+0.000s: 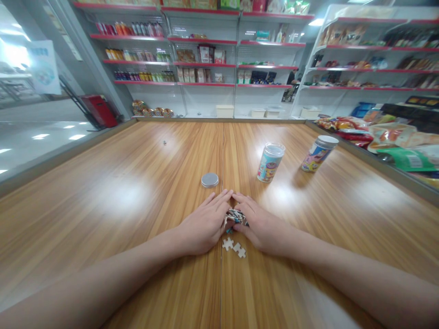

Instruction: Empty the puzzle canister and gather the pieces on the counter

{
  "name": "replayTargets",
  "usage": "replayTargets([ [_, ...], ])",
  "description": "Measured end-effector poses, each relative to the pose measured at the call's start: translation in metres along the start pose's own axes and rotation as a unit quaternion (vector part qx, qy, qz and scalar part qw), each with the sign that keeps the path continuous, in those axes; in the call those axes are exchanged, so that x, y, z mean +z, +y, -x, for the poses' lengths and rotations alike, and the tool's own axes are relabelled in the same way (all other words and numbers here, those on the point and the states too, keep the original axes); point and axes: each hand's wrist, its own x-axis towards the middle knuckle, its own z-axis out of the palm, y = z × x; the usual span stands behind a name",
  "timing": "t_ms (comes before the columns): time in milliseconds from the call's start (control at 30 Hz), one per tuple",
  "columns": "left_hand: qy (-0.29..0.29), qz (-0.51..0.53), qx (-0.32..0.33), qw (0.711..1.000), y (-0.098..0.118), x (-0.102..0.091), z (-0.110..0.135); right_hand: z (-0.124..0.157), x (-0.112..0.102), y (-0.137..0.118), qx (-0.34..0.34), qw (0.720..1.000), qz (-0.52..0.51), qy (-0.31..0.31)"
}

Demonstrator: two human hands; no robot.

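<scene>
My left hand [206, 224] and my right hand [262, 224] lie on the wooden table [113, 196], cupped toward each other with fingertips touching. Between them sits a small heap of jigsaw pieces [235, 216], which both hands press in on from the sides. Two loose pale pieces [233, 247] lie face down just in front of the heap, near my wrists. A round metal lid [210, 180] rests a little beyond my left hand. An open printed tin [270, 162] stands beyond my right hand, and a second tin with its lid on [318, 153] stands farther right.
A bin of snack packets [387, 137] runs along the table's right edge. Red-trimmed shop shelves [206, 59] with bottles and boxes fill the back wall. A red crate [99, 110] stands on the floor at the left. A tiny object [164, 142] lies far left on the table.
</scene>
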Motion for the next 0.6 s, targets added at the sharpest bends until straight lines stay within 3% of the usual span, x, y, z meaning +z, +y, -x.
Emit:
replayTargets([
  [333,0.038,0.031,0.016,0.999,-0.0035,0.0031,0.0013,0.0007,0.0054,0.0056,-0.028,0.998,-0.02,0.048],
  [600,0.042,0.045,0.016,0.998,-0.0019,-0.0015,0.0006,-0.0002,0.0025,0.0019,-0.001,0.994,-0.094,0.055],
])
